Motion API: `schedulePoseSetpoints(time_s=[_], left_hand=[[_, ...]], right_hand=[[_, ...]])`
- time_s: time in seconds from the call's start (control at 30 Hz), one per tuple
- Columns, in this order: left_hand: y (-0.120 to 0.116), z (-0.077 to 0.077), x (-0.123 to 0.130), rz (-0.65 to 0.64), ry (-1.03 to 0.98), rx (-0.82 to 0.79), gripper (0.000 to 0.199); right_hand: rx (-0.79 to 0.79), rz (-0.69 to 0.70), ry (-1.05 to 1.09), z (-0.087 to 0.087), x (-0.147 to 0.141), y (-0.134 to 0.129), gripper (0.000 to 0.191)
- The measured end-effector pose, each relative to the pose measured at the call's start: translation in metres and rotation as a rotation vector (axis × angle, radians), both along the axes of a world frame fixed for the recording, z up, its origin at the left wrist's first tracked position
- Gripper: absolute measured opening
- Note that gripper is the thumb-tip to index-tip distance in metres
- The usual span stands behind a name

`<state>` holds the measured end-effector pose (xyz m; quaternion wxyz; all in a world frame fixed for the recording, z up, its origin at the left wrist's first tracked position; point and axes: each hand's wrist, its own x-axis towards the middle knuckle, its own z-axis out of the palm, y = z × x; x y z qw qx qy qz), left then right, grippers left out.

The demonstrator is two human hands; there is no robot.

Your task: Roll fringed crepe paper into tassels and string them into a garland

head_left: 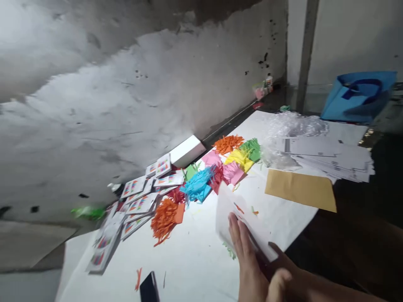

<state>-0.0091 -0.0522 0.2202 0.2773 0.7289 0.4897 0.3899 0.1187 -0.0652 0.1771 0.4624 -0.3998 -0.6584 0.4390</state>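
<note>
A folded white paper sheet (231, 205) with a small orange mark stands over the near part of the white-covered table. My left hand (248, 260) lies against its near side, fingers straight and together, holding it. On the right, my right hand (280, 264) is at the lower edge of the same sheet, its fingers partly hidden behind the paper and the left hand. Beyond the sheet lie bunches of cut paper strips: blue (197, 184), pink (233, 172), yellow (239, 159), green (252, 149) and orange (165, 218).
Stacks of printed white packets (141, 203) fill the left side, beside a white box (187, 151). A phone (149, 288) lies at the near edge. To the right are a brown envelope (300, 189), printed sheets (330, 155), clear plastic (289, 126) and a blue bag (359, 96).
</note>
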Motion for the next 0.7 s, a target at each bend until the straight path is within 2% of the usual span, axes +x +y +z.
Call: schedulePoseSetpoints(time_s=[0.03,0.07,0.1,0.13,0.17,0.23,0.3,0.37,0.4,0.47,0.5,0.57,0.63,0.7], left_hand=[[0.005,-0.001,-0.008,0.054,-0.003,0.039,0.105],[0.012,-0.001,-0.019,0.132,-0.011,0.063,0.112],[0.018,0.0,-0.034,0.197,-0.017,0.046,0.11],[0.024,0.0,-0.05,0.231,-0.025,-0.019,0.099],[0.027,0.0,-0.066,0.2,-0.039,-0.141,0.083],[0.027,-0.002,-0.092,0.042,-0.083,-0.403,0.054],[0.02,-0.007,-0.104,-0.046,-0.122,-0.491,0.048],[0.011,-0.012,-0.103,0.0,-0.133,-0.417,0.046],[0.008,-0.013,-0.1,0.025,-0.133,-0.372,0.044],[0.004,-0.014,-0.094,0.03,-0.14,-0.335,0.042],[0.003,-0.014,-0.092,0.02,-0.144,-0.331,0.041],[0.001,-0.013,-0.092,-0.002,-0.139,-0.324,0.039],[0.0,-0.015,-0.096,-0.002,-0.108,-0.306,0.038],[-0.003,-0.019,-0.101,0.016,-0.05,-0.264,0.038]], right_hand=[[-0.037,-0.018,0.022,0.0,0.0,0.002,0.048],[-0.085,-0.034,0.04,-0.002,0.003,0.003,0.047],[-0.144,-0.042,0.062,-0.007,0.008,0.003,0.048],[-0.219,-0.038,0.084,-0.012,0.013,0.003,0.048],[-0.29,-0.02,0.094,-0.018,0.019,0.002,0.048],[-0.326,-0.042,0.058,-0.027,0.027,0.002,0.048],[-0.127,-0.26,-0.033,-0.028,0.032,0.006,0.048],[0.248,-0.49,-0.151,-0.018,0.032,0.014,0.054],[0.437,-0.51,-0.226,-0.01,0.031,0.019,0.059],[0.707,-0.363,-0.403,0.008,0.025,0.029,0.065],[0.764,-0.288,-0.478,0.016,0.02,0.034,0.063],[0.77,-0.219,-0.567,0.024,0.011,0.04,0.056],[0.736,-0.242,-0.539,0.024,0.004,0.041,0.049],[0.657,-0.209,-0.465,0.022,0.003,0.038,0.037]])
